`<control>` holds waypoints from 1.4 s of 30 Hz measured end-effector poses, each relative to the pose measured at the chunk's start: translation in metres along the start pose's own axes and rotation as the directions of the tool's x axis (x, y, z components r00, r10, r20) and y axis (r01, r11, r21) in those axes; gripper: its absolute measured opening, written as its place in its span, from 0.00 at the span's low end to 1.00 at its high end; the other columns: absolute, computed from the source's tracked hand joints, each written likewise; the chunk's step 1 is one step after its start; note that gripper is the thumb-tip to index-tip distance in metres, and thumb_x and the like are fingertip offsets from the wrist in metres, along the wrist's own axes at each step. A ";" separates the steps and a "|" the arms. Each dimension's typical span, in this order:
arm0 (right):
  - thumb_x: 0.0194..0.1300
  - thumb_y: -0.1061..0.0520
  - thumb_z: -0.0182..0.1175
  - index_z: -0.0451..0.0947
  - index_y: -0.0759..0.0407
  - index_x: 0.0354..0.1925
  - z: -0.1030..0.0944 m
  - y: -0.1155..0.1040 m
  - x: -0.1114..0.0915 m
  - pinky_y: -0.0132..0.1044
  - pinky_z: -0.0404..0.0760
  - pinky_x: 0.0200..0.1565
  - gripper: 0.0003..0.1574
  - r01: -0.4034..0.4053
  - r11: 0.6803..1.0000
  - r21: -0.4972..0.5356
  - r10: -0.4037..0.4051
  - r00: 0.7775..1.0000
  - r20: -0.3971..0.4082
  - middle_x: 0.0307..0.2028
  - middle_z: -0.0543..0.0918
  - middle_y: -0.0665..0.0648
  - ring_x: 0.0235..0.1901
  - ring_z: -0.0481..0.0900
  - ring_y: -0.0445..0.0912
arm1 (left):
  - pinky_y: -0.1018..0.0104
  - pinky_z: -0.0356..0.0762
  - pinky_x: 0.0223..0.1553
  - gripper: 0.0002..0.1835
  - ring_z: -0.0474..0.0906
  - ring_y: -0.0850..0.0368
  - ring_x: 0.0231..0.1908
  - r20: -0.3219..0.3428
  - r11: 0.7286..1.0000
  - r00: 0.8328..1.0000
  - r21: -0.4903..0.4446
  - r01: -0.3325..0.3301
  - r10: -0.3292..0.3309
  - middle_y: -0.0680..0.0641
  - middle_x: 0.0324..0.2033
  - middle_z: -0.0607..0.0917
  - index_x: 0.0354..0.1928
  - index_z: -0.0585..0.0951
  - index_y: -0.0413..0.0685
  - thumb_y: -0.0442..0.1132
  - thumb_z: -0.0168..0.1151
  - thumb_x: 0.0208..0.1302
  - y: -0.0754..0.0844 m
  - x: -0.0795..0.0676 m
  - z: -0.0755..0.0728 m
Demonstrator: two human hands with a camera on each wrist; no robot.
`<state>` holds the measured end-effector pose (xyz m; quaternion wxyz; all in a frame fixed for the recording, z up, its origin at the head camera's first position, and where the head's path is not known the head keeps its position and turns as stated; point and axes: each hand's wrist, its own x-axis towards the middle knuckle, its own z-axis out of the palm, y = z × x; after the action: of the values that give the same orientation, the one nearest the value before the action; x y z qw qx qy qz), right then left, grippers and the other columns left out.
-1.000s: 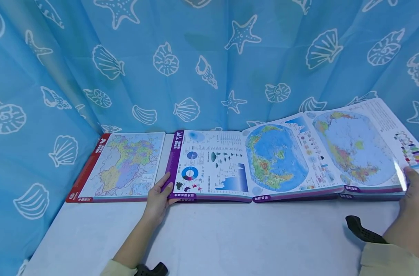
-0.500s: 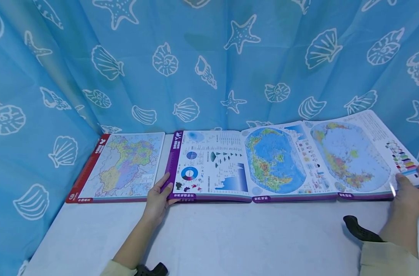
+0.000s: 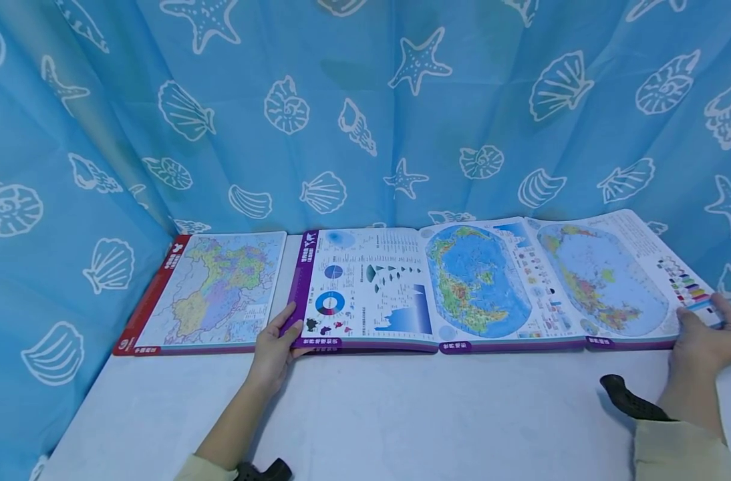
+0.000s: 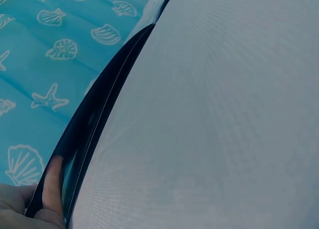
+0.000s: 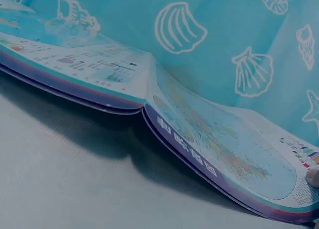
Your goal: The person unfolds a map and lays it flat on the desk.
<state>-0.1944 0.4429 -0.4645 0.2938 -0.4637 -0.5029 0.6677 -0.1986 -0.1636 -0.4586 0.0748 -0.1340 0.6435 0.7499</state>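
I have the left hand (image 3: pixel 274 347) pinching the left end of the unfolded purple-edged map (image 3: pixel 365 287) and the right hand (image 3: pixel 707 342) gripping its right end. I see it stretched across the white table (image 3: pixel 462 407), bent at its folds, just beside the red-edged map (image 3: pixel 221 287), below the blue curtain (image 3: pixel 365 60).

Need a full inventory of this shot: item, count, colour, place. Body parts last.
Red-bordered rectangular map sheet: 1, red and white with multicoloured map, left on table
Purple-bordered fold-out map: 1, three panels showing, white, blue and purple, right of the red-bordered sheet
Cloth-like table surface: 1, white, beneath both
Shell-and-starfish-print curtain: blue and white, behind and left
Curved wrist pieces: 2, black, one by each cuff
Sleeves: 2, beige, bottom edge
Left hand: 1, gripping fold-out's left edge
Right hand: 1, holding its right end
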 end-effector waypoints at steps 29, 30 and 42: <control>0.66 0.49 0.56 0.50 0.33 0.71 0.004 0.003 0.004 0.42 0.56 0.67 0.41 0.007 0.915 -0.404 0.011 0.999 0.041 0.74 0.47 0.50 0.72 0.52 0.46 | 0.59 0.63 0.66 0.33 0.60 0.49 0.68 -0.120 0.990 0.989 0.122 -0.077 0.091 0.43 0.69 0.62 0.71 0.58 0.49 0.40 0.56 0.67 0.010 -0.001 -0.024; 0.67 0.49 0.55 0.50 0.33 0.71 0.004 0.002 0.003 0.42 0.56 0.67 0.40 0.007 0.913 -0.408 0.009 0.999 0.039 0.74 0.47 0.50 0.72 0.51 0.47 | 0.59 0.62 0.66 0.33 0.60 0.49 0.68 -0.121 0.985 0.986 0.144 -0.099 0.117 0.43 0.70 0.62 0.72 0.58 0.49 0.41 0.56 0.67 0.010 -0.001 -0.026; 0.64 0.48 0.58 0.53 0.31 0.70 -0.004 0.003 0.006 0.41 0.55 0.67 0.41 -0.012 0.941 -0.339 0.020 1.000 0.022 0.73 0.50 0.46 0.71 0.53 0.43 | 0.73 0.66 0.60 0.39 0.65 0.59 0.66 -0.082 0.947 0.970 0.248 -0.204 0.230 0.53 0.71 0.59 0.74 0.51 0.60 0.45 0.59 0.66 0.046 -0.016 -0.037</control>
<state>-0.1933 0.4487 -0.4692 0.1979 -0.5031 -0.6101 0.5792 -0.1921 -0.2062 -0.4156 -0.0281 -0.0934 0.7427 0.6625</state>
